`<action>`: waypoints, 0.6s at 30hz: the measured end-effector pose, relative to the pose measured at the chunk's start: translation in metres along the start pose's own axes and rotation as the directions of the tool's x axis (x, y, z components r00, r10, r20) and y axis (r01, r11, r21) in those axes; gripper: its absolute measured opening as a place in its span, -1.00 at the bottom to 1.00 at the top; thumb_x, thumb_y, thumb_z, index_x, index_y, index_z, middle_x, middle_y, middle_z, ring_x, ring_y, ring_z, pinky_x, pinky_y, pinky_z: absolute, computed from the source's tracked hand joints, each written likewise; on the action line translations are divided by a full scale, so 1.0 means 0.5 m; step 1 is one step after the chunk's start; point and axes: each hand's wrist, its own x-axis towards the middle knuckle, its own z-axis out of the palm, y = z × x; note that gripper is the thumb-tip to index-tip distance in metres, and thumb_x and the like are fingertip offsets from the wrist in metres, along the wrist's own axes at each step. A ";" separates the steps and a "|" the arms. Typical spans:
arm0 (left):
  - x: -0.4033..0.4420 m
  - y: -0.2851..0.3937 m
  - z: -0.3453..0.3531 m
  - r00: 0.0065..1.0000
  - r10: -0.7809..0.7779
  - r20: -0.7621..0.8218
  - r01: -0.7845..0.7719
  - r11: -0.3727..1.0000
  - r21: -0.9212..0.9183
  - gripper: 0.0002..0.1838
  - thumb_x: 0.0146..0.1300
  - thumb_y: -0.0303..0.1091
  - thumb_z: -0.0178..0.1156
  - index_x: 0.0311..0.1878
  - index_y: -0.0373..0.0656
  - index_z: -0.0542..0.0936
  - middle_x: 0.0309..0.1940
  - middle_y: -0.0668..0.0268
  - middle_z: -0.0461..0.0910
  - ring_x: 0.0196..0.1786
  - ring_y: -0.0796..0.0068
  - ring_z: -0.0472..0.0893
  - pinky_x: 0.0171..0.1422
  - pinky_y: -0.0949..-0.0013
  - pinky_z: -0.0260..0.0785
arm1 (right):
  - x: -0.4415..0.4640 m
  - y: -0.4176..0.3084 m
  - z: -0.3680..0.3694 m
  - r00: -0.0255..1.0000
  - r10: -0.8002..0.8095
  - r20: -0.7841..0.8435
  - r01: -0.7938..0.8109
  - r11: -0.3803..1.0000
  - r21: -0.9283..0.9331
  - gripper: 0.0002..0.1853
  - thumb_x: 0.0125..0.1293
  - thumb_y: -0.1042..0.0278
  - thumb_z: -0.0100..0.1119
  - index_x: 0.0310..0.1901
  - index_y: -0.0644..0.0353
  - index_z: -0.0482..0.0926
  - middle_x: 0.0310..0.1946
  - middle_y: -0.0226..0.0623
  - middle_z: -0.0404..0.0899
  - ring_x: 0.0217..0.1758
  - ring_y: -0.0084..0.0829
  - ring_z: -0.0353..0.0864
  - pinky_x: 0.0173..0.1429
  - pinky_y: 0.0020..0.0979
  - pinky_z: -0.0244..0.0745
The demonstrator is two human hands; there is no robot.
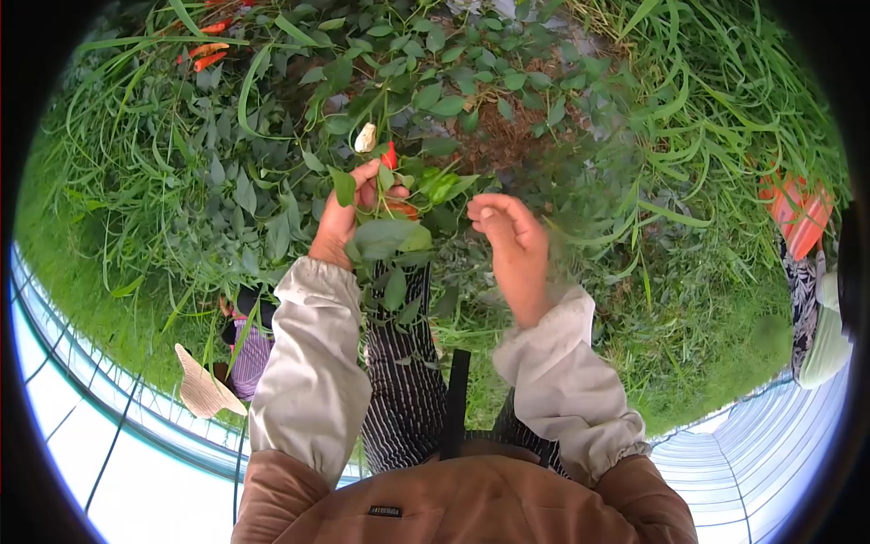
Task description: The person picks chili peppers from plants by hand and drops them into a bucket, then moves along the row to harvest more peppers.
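My left hand (352, 213) is closed around a leafy branch of a pepper plant (390, 238), its fingers partly hidden by leaves. At its fingertips a small red pepper (390, 156) points up, and an orange-red pepper (401, 209) shows just beside the palm. A whitish, dried-looking pepper (366, 138) hangs just above. To the right of the branch is a bright green pepper (440, 187), partly among leaves. My right hand (517, 249) is raised close to it, apart from the plant, fingers loosely bent and nothing visible in them.
Red peppers (209, 56) lie among grass at the upper left. Tall grass (716, 136) crowds the right side. A person in a straw hat (208, 385) is at the lower left. Another person's patterned clothing (803, 299) and an orange-red striped item (802, 218) appear far right.
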 end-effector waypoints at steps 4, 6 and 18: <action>0.063 -0.009 -0.134 0.795 0.068 0.603 0.232 0.884 -0.405 -0.65 0.29 -0.18 0.20 -0.05 -0.28 0.48 -0.21 0.15 0.59 -0.24 0.36 0.64 -0.14 0.29 0.60 | 0.083 -0.009 -0.043 0.978 0.161 -0.133 -0.168 0.985 -0.043 -0.80 0.40 0.44 0.06 -0.02 0.31 0.54 -0.16 -0.31 0.63 -0.09 -0.54 0.60 0.03 -0.49 0.48; 0.085 -0.043 -0.163 0.915 0.284 0.287 -0.227 0.950 -0.215 -0.60 0.29 -0.15 0.18 0.00 -0.31 0.47 -0.24 0.21 0.55 -0.22 0.38 0.60 -0.06 0.29 0.54 | 0.105 0.010 -0.025 0.987 0.156 -0.048 -0.161 0.981 -0.106 -0.78 0.37 0.46 0.07 0.00 0.31 0.53 -0.13 -0.28 0.63 -0.07 -0.51 0.60 0.05 -0.47 0.48; 0.053 -0.066 -0.114 0.938 0.258 0.230 -0.153 0.906 -0.394 -0.69 0.41 -0.26 0.02 0.08 -0.25 0.44 -0.37 0.26 0.49 -0.35 0.37 0.50 -0.29 0.31 0.41 | 0.132 0.075 0.110 0.914 0.111 0.390 0.253 0.597 -0.762 -0.65 0.12 0.37 0.21 -0.01 0.14 0.51 -0.11 -0.17 0.60 0.03 -0.12 0.55 0.11 -0.19 0.44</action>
